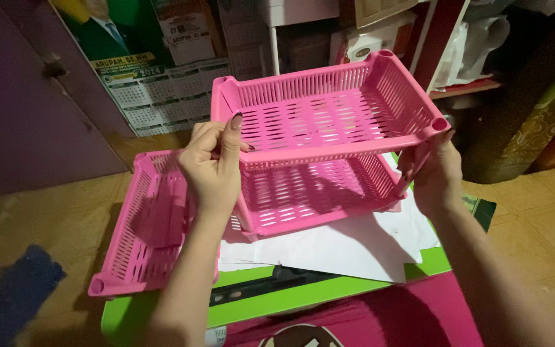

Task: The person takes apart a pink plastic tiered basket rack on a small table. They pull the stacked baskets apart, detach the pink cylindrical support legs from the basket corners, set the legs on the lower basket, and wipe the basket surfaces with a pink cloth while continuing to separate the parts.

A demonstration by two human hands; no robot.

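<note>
Your fingers on the left hand (212,168) are closed around the near left corner of the upper pink tray (329,106), thumb pressed up against its front rim and the other fingertips curled over the edge. On the other side, your right hand (437,172) grips the near right corner post, its fingers wrapped round the post just under the tray's round socket. The upper tray, a slatted pink plastic basket, sits lifted between your two sets of fingers and tilts a little, its far edge higher than the near one. Directly below your fingers lies the lower pink tray (316,193) of the same kind, joined to the upper one at the corners as a two-tier rack. Under that tray, below and between your hands, white paper sheets (342,247) are spread over a green worktop (258,305). To the outside of your left fingers, a third pink tray (139,231) lies loose, partly over the worktop's edge and partly hidden by your left forearm. Beyond your fingertips, a wall calendar (162,96) hangs behind the rack.
</note>
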